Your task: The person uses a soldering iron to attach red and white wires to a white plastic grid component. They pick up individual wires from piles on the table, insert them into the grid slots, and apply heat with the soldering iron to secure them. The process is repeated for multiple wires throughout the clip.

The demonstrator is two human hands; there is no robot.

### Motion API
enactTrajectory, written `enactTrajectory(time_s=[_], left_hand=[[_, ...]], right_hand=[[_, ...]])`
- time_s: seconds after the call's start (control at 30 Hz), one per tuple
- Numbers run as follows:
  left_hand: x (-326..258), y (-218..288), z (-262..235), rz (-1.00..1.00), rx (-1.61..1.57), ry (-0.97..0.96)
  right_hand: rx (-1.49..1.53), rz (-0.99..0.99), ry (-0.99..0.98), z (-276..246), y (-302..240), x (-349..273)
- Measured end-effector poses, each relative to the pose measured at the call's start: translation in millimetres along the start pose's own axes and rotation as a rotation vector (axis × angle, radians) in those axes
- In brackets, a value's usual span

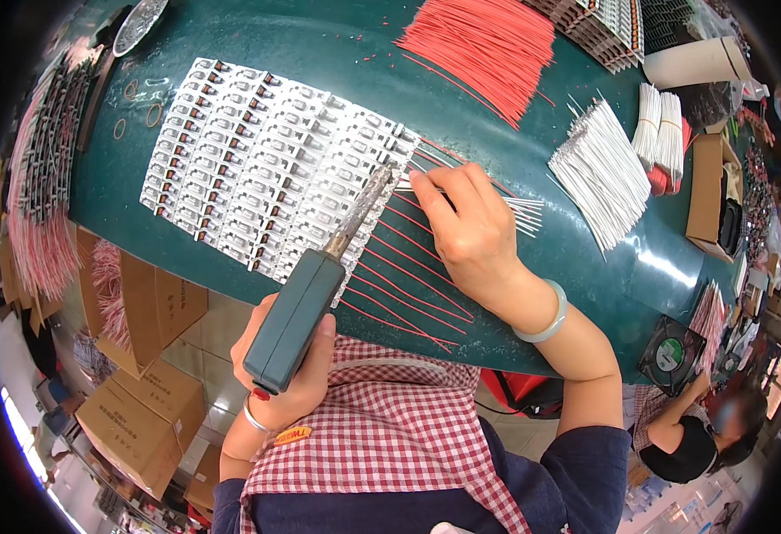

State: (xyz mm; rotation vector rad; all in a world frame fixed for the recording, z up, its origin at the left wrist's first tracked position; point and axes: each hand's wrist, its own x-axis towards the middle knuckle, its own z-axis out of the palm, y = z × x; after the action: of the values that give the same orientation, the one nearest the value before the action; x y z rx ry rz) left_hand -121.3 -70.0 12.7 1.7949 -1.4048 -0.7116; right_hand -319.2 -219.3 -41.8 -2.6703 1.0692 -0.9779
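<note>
Left hand [288,378] is clenched around the teal handle of the soldering iron [306,307], grip low on the block, well clear of the metal barrel, whose tip sits at the near edge of the white component panel [266,160] on the green desk [462,116]. That iron looks rigid and fairly light; the handle is the only sensible place to hold it. Right hand [471,227] pinches thin white wires [524,214] between fingertips, grip nearly shut, pressing them toward the panel edge. These wires look featherlight, bendy, easy to lose. Red wires [408,276] lie fanned just below.
</note>
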Motion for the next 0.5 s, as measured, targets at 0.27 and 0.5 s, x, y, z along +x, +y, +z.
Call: enactTrajectory(time_s=[0.27,0.5], left_hand=[[2.1,2.8,-3.7,0.053,0.049,0.003],[-1.5,-2.1,-2.8,0.08,0.041,-0.009]], right_hand=[[-0.016,-0.052,0.094,-4.2,-2.6,1.9],[0.025,-0.01,0.004,-2.2,-6.9,-6.0]])
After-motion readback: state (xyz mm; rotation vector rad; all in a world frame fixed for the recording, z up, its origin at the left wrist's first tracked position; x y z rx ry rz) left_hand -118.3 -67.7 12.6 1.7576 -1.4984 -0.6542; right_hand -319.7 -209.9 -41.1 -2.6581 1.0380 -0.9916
